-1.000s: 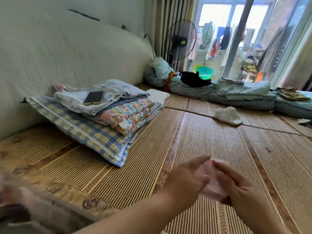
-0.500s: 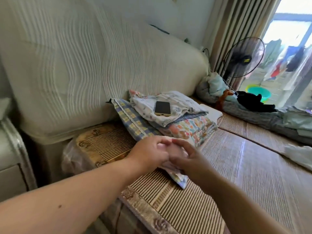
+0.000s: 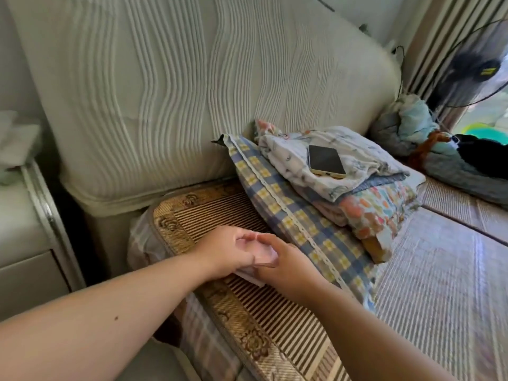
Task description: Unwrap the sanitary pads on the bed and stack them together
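Observation:
A pale pink wrapped sanitary pad (image 3: 261,254) is held between both hands just above the bed's woven mat (image 3: 209,213), near the bed's head corner. My left hand (image 3: 224,253) grips its left side, fingers curled over the top. From the right, my right hand (image 3: 283,264) holds the other side, its fingertips meeting the left hand's at the pad's top edge. Most of the pad is hidden by the hands. I see no other pads.
A checked pillow (image 3: 297,215) with folded cloths (image 3: 379,207) and a phone (image 3: 325,160) lies right of the hands. The padded headboard (image 3: 192,92) stands behind, a white nightstand (image 3: 24,229) to the left. Bundled bedding (image 3: 412,125) and a fan (image 3: 478,67) are far right.
The view has swung left from the middle of the bed to its head corner. Both hands, still holding the pink pad, have moved to the mat beside the checked pillow.

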Tool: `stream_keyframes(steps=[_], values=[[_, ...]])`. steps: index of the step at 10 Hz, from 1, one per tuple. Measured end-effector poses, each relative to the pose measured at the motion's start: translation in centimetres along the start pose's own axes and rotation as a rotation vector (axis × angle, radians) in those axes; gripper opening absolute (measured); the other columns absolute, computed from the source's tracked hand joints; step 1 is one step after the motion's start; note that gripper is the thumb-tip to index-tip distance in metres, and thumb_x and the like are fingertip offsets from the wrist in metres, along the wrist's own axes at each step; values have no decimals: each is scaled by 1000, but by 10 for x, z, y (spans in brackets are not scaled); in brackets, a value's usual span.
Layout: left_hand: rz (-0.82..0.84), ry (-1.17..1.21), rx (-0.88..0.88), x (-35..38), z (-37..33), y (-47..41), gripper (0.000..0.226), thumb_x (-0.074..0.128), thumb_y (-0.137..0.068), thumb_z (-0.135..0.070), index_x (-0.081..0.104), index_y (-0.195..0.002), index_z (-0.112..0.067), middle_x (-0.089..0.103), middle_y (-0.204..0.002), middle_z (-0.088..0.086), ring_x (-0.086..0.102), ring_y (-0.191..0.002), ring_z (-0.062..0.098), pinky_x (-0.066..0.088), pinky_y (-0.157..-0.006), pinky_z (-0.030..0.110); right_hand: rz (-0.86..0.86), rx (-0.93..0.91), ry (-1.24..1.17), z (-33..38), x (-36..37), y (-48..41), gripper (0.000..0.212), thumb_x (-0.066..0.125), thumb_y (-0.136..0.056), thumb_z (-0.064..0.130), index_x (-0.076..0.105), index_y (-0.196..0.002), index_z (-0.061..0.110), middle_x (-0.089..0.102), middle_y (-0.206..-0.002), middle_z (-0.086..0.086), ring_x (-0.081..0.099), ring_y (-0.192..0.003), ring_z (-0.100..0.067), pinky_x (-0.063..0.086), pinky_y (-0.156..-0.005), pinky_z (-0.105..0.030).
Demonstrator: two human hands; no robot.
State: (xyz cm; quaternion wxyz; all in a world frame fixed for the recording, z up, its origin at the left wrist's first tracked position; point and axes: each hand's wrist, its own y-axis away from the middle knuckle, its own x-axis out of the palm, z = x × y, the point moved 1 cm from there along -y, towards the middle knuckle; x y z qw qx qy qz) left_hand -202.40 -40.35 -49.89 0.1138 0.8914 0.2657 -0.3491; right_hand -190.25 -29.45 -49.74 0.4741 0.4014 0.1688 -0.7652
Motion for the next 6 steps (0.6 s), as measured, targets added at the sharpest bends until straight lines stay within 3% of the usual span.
stream_keyframes(steps=[1, 2, 4, 5, 6], values=[[0, -179, 14, -3, 4, -7, 73, 60, -56, -49, 56, -127, -32, 55, -124, -1, 50, -115, 16, 41, -93, 27, -7, -43, 77, -3, -4, -5, 76, 58, -63, 65, 34, -133, 49, 49, -126, 3, 51, -108, -14, 43, -86, -27], [30, -214, -8, 0, 7, -9, 78, 58, -54, -53, 50, -130, -36, 47, -133, 0, 47, -121, 19, 41, -97, 32, -5, -54, 87, -4, -3, -8, 83, 54, -56, 69, 34, -134, 49, 48, -126, 1, 50, -108, -16, 43, -89, -29], [26, -275, -103, -2, -7, 2, 79, 53, -61, -61, 39, -136, -40, 19, -156, 7, 30, -137, 29, 36, -104, 43, -95, 7, 123, 4, -17, 8, 84, 62, -65, 67, 30, -139, 44, 37, -140, 0, 48, -118, -19, 45, -89, -31], [-105, -188, -36, -16, -38, 21, 59, 53, -73, -56, 52, -125, -30, 47, -137, 4, 47, -122, 22, 41, -89, 32, -267, -17, 60, 33, -53, 37, 64, 63, -74, 60, 45, -131, 37, 52, -128, 4, 54, -105, -10, 46, -80, -27], [-226, 73, 47, -27, -79, 43, 56, 40, -84, -66, 61, -79, -14, 64, -79, 2, 58, -75, 21, 40, -63, 36, -473, -140, -251, 68, -101, 84, 38, 56, -78, 63, 59, -103, 34, 65, -77, 13, 59, -65, -2, 50, -60, -30]])
